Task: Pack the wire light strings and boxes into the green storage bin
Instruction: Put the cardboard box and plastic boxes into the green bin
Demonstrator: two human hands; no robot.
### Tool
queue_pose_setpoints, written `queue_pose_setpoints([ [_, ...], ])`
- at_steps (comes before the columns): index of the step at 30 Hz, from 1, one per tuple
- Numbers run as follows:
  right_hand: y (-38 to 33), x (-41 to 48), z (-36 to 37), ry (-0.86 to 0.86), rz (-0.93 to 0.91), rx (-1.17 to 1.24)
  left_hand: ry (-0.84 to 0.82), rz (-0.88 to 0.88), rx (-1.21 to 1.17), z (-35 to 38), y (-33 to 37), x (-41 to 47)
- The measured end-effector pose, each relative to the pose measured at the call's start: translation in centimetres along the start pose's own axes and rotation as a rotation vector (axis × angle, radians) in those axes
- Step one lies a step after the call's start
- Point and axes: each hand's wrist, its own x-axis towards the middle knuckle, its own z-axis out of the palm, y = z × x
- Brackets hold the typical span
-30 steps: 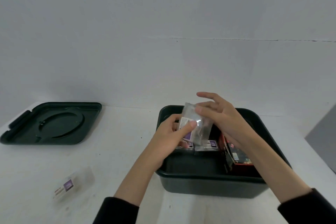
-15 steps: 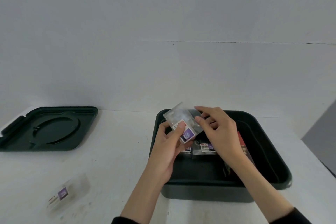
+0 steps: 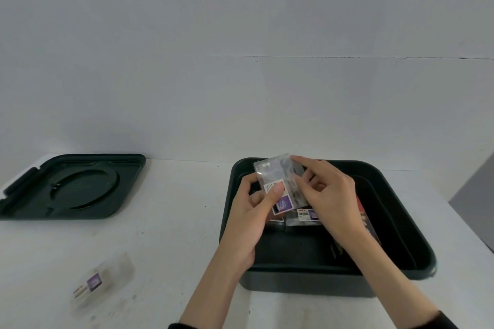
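Fingers (image 3: 276,191) of the left hand (image 3: 251,211) and right hand (image 3: 328,195) pinch a clear light-string packet (image 3: 278,175) from both sides, holding it over the far-left part of the green storage bin (image 3: 294,283). Labelled packets (image 3: 307,215) and a red box (image 3: 365,214) lie inside the bin, while a loose packet (image 3: 101,280) lies on the desk (image 3: 173,222) left of the bin, nearer than the lid (image 3: 72,187)

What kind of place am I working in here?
Probably a bare recording or test setup: plain white table, blank grey wall, with the green bin, its lid and light-string packets.
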Motion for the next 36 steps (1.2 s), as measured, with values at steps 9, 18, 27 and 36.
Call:
queue_pose_setpoints([
  [9, 0.0, 0.4, -0.7, 0.067, 0.146, 0.265, 0.056, 0.025, -0.009, 0.3, -0.2, 0.0],
  [18, 0.6, -0.1, 0.0, 0.048, -0.262, -0.021, 0.109, 0.003, -0.007, 0.3, 0.1, 0.1],
  [27, 0.9, -0.1, -0.1, -0.020, -0.341, -0.054, 0.135, 0.005, 0.012, 0.0, 0.0, 0.1],
  [36, -0.1, -0.5, -0.7, -0.211, -0.146, 0.234, 0.182, -0.011, -0.009, 0.0, 0.2, 0.1],
])
